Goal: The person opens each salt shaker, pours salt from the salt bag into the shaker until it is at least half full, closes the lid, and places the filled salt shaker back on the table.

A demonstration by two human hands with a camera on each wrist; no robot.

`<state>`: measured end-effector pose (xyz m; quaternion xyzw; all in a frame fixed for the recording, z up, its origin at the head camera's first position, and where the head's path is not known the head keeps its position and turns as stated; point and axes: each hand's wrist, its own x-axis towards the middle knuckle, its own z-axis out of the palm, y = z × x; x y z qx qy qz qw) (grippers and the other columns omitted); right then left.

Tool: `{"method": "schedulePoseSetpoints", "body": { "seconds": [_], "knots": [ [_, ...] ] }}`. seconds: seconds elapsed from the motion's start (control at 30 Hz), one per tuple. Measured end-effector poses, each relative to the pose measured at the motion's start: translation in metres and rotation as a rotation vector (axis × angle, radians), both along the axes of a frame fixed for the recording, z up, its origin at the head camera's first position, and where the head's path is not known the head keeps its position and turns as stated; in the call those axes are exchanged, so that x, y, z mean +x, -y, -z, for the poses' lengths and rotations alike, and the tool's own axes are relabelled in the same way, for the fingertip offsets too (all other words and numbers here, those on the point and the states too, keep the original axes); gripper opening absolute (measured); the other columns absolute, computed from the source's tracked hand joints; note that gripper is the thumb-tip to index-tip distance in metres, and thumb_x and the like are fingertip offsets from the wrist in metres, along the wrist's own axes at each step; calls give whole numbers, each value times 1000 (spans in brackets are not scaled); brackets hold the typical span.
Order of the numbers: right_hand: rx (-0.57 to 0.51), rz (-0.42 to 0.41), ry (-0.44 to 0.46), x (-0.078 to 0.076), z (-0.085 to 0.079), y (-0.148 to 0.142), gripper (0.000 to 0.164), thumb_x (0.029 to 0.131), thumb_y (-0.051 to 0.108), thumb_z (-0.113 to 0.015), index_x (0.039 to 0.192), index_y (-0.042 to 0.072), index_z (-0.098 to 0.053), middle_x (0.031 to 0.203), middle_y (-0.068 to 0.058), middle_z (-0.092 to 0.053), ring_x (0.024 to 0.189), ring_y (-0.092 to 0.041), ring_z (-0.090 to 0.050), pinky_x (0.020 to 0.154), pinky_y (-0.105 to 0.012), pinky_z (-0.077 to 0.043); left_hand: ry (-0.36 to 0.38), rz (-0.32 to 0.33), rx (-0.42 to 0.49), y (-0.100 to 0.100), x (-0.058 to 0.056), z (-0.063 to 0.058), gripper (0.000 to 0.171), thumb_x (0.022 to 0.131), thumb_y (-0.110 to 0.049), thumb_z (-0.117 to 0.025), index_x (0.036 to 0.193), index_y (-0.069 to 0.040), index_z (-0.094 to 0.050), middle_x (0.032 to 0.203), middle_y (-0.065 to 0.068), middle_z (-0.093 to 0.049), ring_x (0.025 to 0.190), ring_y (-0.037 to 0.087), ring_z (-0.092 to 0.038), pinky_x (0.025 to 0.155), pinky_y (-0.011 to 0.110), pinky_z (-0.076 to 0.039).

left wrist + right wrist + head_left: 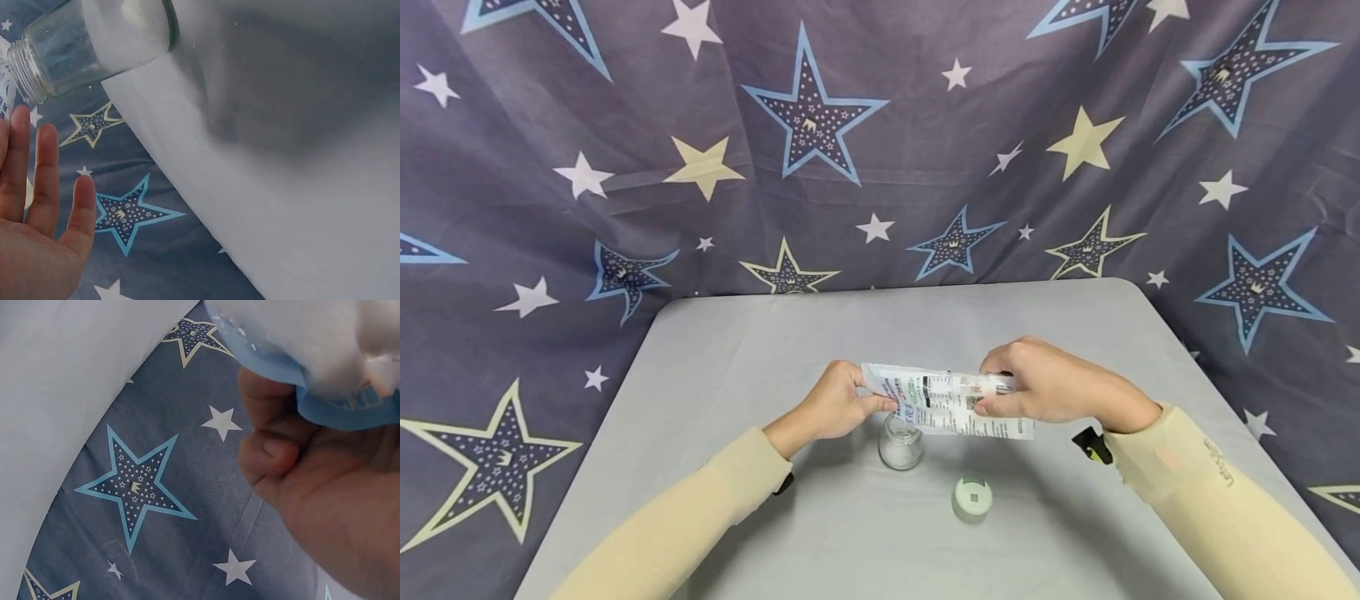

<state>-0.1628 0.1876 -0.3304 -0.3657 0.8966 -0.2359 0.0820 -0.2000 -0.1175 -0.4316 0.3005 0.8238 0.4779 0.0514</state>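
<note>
A printed plastic bag (946,407) is stretched sideways between both hands, tilted over a glass jar (900,450). My left hand (837,405) pinches its left end, right above the jar's mouth. Farther right, my right hand (1037,385) grips the other end. Through clear plastic in the right wrist view, the bag (300,344) shows white contents and a blue edge. The jar stands upright with white stuff low inside. In the left wrist view, the bag's corner meets the threaded rim of the jar (69,50), and the left hand (40,237) has several fingers extended.
A pale green round lid (973,497) lies on the table in front of the jar, to its right. Pale cloth covers the table (760,350). Behind and beside it hangs a dark star-patterned curtain (880,192). A few white specks dot the cloth near the jar.
</note>
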Motion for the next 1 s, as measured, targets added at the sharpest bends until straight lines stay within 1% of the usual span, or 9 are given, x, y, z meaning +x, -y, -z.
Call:
{"method": "schedulePoseSetpoints", "body": {
  "seconds": [0.2, 0.47, 0.7, 0.87, 1.0],
  "knots": [
    [5, -1, 4, 0, -2, 2, 15, 88, 25, -79, 79, 21, -67, 74, 13, -60, 59, -3, -52, 54, -26, -46, 11, -1, 9, 0, 1, 0, 15, 82, -5, -84, 96, -8, -82, 93, -1, -79, 90, 14, -75, 90, 46, -56],
    [4, 0, -3, -1, -3, 3, 17, 88, 25, -79, 77, 21, -66, 72, 13, -59, 59, -4, -51, 54, -26, -45, 4, 1, 11, 1, 0, -1, 15, 82, -5, -84, 96, -9, -82, 92, -2, -79, 90, 14, -74, 89, 38, -57],
    [6, -4, -15, -3, -5, 4, 19, 88, 26, -79, 76, 21, -65, 71, 13, -58, 58, -4, -50, 53, -26, -44, 28, 5, 32, 1, -1, 0, 15, 81, -4, -84, 95, -8, -82, 92, -1, -79, 91, 15, -74, 93, 45, -55],
    [15, -10, -16, -4, -5, 5, 19, 88, 27, -79, 76, 21, -66, 71, 13, -58, 58, -4, -50, 54, -27, -45, 34, -4, 31, 1, -1, 0, 14, 81, -4, -85, 94, -8, -82, 92, 0, -79, 90, 15, -74, 93, 46, -55],
    [16, -18, -19, -5, -5, 4, 20, 89, 26, -79, 75, 21, -65, 70, 13, -58, 57, -4, -49, 53, -26, -44, 41, 3, 28, 1, -1, 0, 14, 81, -4, -84, 94, -8, -82, 92, 0, -79, 91, 15, -74, 93, 48, -55]
  ]
}}
